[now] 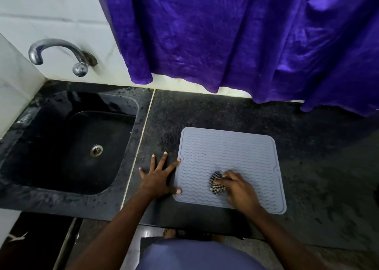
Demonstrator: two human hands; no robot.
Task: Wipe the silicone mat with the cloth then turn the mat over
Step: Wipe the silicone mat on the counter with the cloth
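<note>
At the far left the black sink (67,146) is sunk into the dark tabletop (317,157), with a metal tap (59,54) on the tiled wall above it. Just right of the sink, the left hand (156,179) lies flat and spread on the tabletop, grasping nothing; its thumb and one fingertip rest on the left edge of the silicone mat (225,153), pinning it. That anchor is worth keeping, since a thin ribbed mat will likely slide or ripple under a push.

The grey mat lies flat near the front edge of the tabletop, roughly midway between the sink and the right end, ribbed face up. On its front half the right hand (238,187) is clenched around a bunched checked cloth (217,182), pressing it onto the ribs.

The wiping looks to be under way, with the turning over not yet done. To do it well, strokes should run along the wavy grooves, overlap, and reach the rear half and the raised rim. Opening the wad out would likely cover more surface. A purple curtain (246,34) hangs behind, clear of the mat.
</note>
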